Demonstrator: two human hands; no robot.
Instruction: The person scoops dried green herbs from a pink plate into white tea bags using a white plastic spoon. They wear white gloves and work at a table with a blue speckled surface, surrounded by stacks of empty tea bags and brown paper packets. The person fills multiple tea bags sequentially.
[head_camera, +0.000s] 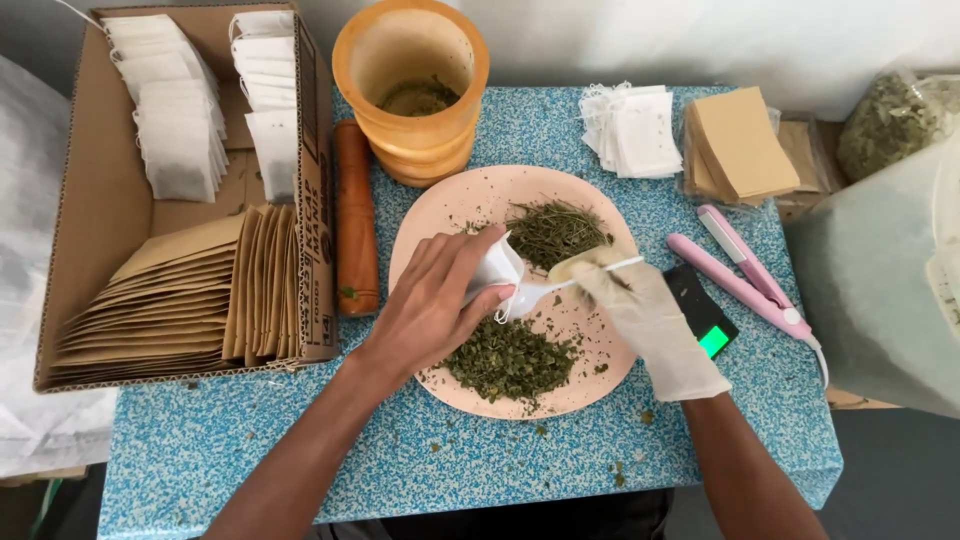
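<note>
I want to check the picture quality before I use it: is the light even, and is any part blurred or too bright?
Head view: soft, even light with only faint shadows under the left hand and the gloved right hand; the plate and herbs look sharp; the white wall at the top is bright; table edges bend slightly from the wide lens.

left grip (430, 305): bare, no sleeve | right grip (650, 320): thin whitish disposable glove, forearm bare
</note>
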